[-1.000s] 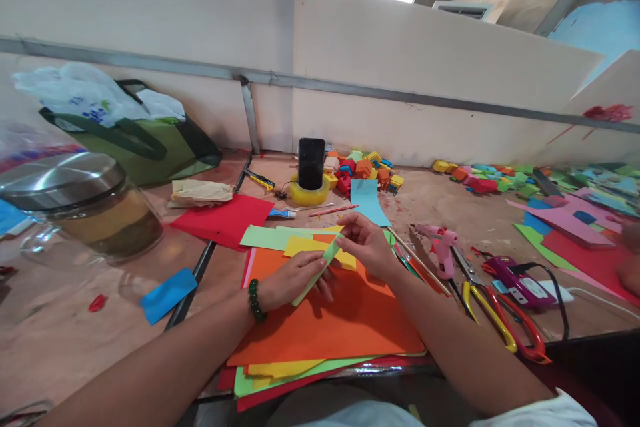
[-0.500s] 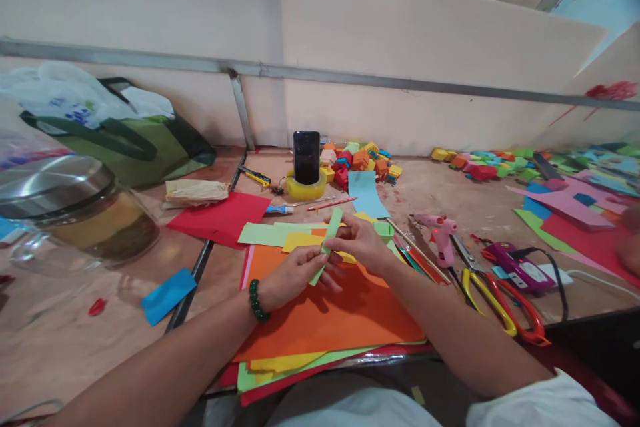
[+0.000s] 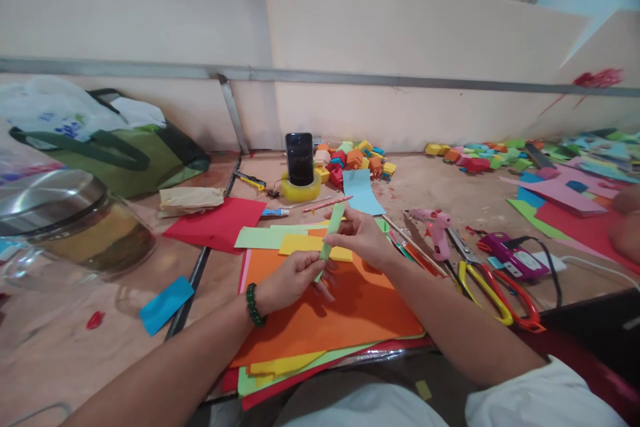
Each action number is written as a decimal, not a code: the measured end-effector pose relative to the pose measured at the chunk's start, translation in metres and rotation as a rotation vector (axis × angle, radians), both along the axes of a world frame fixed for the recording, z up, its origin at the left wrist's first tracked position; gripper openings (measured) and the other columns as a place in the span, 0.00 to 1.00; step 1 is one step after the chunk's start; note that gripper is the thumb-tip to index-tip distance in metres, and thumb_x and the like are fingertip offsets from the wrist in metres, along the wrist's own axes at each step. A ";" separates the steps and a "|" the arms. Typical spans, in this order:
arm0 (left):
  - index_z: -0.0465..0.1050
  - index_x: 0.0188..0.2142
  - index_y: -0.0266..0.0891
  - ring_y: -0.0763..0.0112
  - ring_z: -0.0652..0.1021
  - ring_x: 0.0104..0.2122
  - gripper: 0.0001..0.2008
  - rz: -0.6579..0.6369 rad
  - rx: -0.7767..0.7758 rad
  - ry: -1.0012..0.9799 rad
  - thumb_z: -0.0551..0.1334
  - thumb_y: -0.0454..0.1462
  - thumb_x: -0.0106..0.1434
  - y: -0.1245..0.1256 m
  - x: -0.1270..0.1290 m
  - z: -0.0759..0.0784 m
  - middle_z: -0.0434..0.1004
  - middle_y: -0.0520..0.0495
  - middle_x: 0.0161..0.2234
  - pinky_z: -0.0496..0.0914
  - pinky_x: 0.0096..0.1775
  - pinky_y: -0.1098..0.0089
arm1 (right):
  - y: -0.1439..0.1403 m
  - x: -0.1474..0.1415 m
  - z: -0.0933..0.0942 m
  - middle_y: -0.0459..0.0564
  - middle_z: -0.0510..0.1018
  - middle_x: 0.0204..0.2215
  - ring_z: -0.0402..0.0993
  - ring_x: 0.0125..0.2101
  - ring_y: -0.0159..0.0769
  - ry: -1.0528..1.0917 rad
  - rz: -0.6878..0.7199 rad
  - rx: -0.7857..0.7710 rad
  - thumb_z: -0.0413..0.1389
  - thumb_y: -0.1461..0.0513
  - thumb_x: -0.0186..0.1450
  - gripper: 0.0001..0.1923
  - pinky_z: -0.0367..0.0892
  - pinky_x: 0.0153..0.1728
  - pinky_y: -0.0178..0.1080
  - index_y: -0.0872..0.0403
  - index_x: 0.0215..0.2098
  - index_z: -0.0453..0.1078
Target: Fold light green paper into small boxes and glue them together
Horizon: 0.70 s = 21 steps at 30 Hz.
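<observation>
Brown table (image 3: pixel 50 373) is filling the lower view. Green bag (image 3: pixel 170 160) is sitting along its far edge, left part. Orange sheet (image 3: pixel 340 327) is topping a paper stack at the table's near edge, middle. Glass mug (image 3: pixel 115 247), steel lid on, is standing toward the table's left end. Red sheet (image 3: pixel 215 223) is lying off the stack's far left corner. Yellow-handled scissors (image 3: pixel 500 303) and red-handled scissors (image 3: pixel 525 310) are lying by the near edge, right of the stack, 2 pairs side by side. Left hand (image 3: pixel 287 280) is pinching the strip's lower end, lower fingers extending beneath. Right hand (image 3: pixel 367 237) is pinching the same strip higher up, thumb lying on its face. Pink glue gun (image 3: pixel 439 240) is resting just beside the scissors, toward the far edge. Phone (image 3: pixel 300 160) is standing upright in a yellow tape roll (image 3: pixel 303 192) near the far edge, middle. Light green strip (image 3: pixel 334 227) is slanting between both hands, over the stack's far part. Red scrap (image 3: pixel 95 320) is lying left, nearer the near edge than the mug.
</observation>
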<state>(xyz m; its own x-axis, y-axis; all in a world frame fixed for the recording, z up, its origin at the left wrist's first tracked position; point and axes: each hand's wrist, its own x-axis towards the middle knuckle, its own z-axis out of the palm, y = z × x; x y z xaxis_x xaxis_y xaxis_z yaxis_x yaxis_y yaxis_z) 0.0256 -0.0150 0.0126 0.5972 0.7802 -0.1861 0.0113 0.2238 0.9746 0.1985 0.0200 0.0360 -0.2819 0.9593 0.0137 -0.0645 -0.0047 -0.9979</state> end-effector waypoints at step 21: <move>0.76 0.29 0.34 0.68 0.79 0.25 0.21 -0.036 0.144 0.104 0.66 0.52 0.53 0.006 -0.001 0.000 0.80 0.44 0.24 0.72 0.29 0.71 | 0.001 -0.001 -0.010 0.34 0.60 0.15 0.57 0.19 0.25 -0.077 -0.125 0.254 0.64 0.55 0.51 0.24 0.56 0.23 0.32 0.56 0.43 0.67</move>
